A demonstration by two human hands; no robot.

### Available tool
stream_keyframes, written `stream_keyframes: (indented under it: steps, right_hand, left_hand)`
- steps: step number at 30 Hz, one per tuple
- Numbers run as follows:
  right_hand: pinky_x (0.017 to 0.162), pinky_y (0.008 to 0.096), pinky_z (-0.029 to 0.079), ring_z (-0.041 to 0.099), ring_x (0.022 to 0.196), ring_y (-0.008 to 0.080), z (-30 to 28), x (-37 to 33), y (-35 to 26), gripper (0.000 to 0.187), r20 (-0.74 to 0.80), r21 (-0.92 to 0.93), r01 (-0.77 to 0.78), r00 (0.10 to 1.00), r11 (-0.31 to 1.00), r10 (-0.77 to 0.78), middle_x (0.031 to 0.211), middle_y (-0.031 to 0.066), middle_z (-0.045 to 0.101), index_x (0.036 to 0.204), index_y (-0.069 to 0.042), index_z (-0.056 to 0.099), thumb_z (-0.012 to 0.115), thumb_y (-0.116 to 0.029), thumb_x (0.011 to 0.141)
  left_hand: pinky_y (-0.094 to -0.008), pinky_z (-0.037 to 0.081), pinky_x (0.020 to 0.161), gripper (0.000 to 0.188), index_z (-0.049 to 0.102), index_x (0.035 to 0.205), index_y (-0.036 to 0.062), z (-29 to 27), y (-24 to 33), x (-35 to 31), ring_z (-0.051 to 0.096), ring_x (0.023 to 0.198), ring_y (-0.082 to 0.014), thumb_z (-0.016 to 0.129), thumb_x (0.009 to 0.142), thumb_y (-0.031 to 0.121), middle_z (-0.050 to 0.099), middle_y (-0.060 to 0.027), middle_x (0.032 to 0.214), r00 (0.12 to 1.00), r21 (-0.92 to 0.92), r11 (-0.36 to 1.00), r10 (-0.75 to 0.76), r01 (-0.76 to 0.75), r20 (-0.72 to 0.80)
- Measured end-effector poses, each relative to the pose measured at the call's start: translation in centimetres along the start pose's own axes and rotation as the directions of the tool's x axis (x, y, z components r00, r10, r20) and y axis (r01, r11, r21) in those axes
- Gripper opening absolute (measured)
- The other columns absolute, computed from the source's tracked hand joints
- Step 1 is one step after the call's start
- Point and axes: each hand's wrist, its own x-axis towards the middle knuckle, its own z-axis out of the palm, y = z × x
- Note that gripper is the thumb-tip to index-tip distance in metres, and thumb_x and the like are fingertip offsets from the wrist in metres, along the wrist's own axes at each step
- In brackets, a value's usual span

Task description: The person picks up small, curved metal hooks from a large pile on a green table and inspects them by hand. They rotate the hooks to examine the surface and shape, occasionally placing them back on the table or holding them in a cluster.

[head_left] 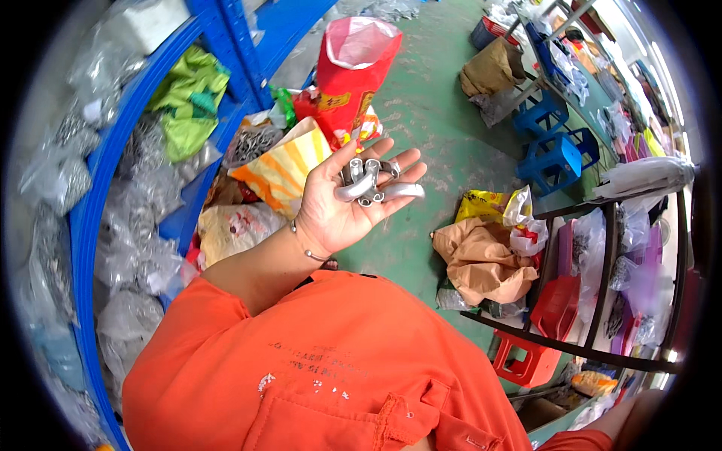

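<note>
Nearest the viewer, an orange shirt [323,338] fills the lower field. Above it, the left hand [335,209] lies palm up, fingers spread, bearing a small cluster of curved silvery metal pieces [367,183]; the right hand falls outside the view, its state indeterminable. Beyond stands a red bag [342,83], white-lined. Apparently, the pieces are gathered but not yet set down or fastened to anything.

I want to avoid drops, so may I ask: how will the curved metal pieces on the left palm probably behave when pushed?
The curved metal pieces probably stay stiff, judging by their thick, rounded bends. Their smooth, shiny surfaces may let them slide over each other. Heaped loosely on the open left hand, they could tumble apart.
</note>
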Motion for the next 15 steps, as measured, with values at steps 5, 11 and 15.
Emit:
stream_keyframes:
  steps: [5, 11, 15]
  right_hand:
    - [0.059, 0.0245, 0.030, 0.035, 0.050, 0.0057, -1.1, -3.3, 14.5, 0.013, -0.110, 0.063, -0.506, 0.853, 0.860, 0.510, 0.063, -0.0038, 0.042, 0.083, -0.012, 0.057, 0.050, -0.021, 0.078]
    - [0.058, 0.0238, 0.031, 0.036, 0.053, 0.0060, -6.5, 2.9, 21.8, 0.015, -0.006, 0.063, -0.529, 0.848, 0.847, 0.530, 0.065, -0.0030, 0.043, 0.087, -0.011, 0.055, 0.050, -0.022, 0.078]
    - [0.058, 0.0233, 0.032, 0.037, 0.054, 0.0063, -11.1, 11.6, 23.5, 0.017, 0.141, 0.105, -0.315, 0.944, 0.943, 0.299, 0.066, -0.0025, 0.043, 0.090, -0.010, 0.055, 0.051, -0.022, 0.079]
  left_hand:
    - [-0.0478, 0.031, 0.099, 0.038, 0.049, 0.113, 0.0052, 0.4, 0.3, 8.5, 0.036, 0.121, -0.0337, 0.042, 0.090, 0.034, 0.043, -0.0195, 0.125, 1.000, 0.032, 0.999, 0.004, -0.003, -0.022]
    - [-0.0473, 0.027, 0.102, 0.041, 0.047, 0.117, 0.0051, 1.1, -1.2, 19.3, 0.031, 0.125, -0.0315, 0.042, 0.089, 0.035, 0.039, -0.0197, 0.128, 0.996, 0.027, 0.997, 0.079, -0.078, -0.038]
    - [-0.0465, 0.020, 0.105, 0.042, 0.048, 0.118, 0.0041, 1.8, -2.3, 25.1, 0.026, 0.128, -0.0312, 0.042, 0.089, 0.034, 0.034, -0.0183, 0.133, 0.989, -0.014, 0.990, 0.136, -0.138, -0.060]
